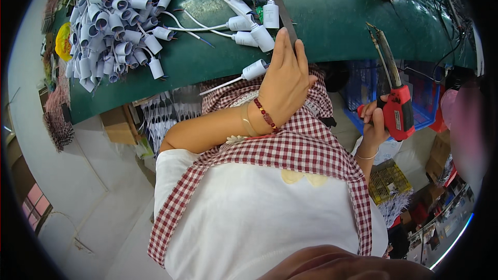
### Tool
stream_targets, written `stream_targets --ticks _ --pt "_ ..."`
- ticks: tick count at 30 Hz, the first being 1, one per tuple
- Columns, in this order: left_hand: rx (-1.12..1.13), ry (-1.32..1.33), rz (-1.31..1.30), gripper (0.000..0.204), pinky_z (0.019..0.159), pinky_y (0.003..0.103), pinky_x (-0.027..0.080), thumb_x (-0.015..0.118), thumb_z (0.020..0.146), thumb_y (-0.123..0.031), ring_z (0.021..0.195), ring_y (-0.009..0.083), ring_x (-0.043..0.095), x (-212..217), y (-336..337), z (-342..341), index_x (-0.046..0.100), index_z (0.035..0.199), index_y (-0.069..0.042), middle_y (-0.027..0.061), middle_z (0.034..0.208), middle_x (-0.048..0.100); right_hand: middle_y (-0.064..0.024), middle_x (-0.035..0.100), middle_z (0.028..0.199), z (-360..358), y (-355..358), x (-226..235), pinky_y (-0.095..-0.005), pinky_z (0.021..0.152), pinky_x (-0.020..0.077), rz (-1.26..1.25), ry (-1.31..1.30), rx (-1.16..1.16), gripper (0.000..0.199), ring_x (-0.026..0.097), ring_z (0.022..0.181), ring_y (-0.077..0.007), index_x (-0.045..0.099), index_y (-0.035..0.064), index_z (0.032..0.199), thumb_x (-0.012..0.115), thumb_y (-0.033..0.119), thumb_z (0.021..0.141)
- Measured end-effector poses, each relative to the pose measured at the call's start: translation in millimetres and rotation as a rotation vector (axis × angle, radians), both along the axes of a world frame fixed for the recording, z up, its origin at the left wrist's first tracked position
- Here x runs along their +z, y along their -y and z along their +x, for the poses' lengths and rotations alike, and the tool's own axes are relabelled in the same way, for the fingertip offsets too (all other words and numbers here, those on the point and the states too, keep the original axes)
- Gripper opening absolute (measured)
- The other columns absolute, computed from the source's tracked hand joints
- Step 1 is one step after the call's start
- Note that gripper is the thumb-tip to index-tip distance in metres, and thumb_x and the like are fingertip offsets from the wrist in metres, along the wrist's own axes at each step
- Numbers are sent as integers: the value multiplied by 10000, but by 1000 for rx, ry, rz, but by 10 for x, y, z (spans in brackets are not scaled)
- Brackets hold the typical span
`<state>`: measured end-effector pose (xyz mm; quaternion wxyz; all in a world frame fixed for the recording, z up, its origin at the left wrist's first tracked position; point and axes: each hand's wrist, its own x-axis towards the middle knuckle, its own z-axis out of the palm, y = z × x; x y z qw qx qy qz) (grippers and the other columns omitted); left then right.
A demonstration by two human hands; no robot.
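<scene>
My left hand (pixel 282 83) reaches over the near edge of the green table (pixel 337 15), back up and fingers together. A white cylinder part (pixel 254 70) with a thin white lead sticks out from under its thumb side, gripped there. The fingertips touch a dark flat strip (pixel 282 13) that runs away across the table. Off the table edge at the right, my right hand (pixel 374 124) grips a red soldering gun (pixel 398 111) with its long metal tip (pixel 384 46) pointing up.
A big heap of white cylinder parts (pixel 114 21) with leads fills the table's left. Several more (pixel 254 5) lie just beyond my left hand. A blue crate (pixel 420 91) and cardboard boxes (pixel 438 158) stand below the table at the right.
</scene>
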<state>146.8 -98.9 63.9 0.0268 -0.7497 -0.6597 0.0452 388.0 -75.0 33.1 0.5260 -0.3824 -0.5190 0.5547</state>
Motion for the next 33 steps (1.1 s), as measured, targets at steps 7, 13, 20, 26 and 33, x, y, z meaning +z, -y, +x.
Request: stream_targets --ticks 7,13,20,26,33 --pt "-431 386 98 545 1101 462 216 584 832 -352 1274 292 382 -139 -262 -174 501 1282 -56 102 1383 414 -80 495 642 -85 -188 42 -262 492 397 51 25 -56 257 409 482 -104 456 -25 1119 512 32 875" --pt "-224 390 228 231 1043 459 313 598 795 -223 1101 245 517 104 -711 -558 593 964 -66 68 1070 575 -86 513 678 25 -130 67 -255 517 403 64 -68 -77 275 411 499 -104 465 -19 1138 495 13 866" --pt "-294 137 334 160 1106 490 227 656 752 -240 1017 188 547 138 -526 -1169 606 713 -93 18 805 562 -89 509 674 -19 -208 66 -257 514 403 86 -72 -61 265 411 494 -104 455 -14 1130 492 15 868" --pt "164 199 393 115 821 398 439 652 748 -150 760 239 551 12 -149 -1280 567 734 -75 51 755 542 -89 504 664 -133 -351 49 -257 502 404 90 -76 -31 250 413 493 -106 448 -21 1112 495 32 872" --pt "227 78 125 264 719 352 411 643 798 -338 803 221 549 -59 -483 -685 609 834 -79 46 775 579 -86 492 656 -279 -407 110 -264 493 411 117 -92 19 251 397 485 -107 447 -24 1102 499 37 863"
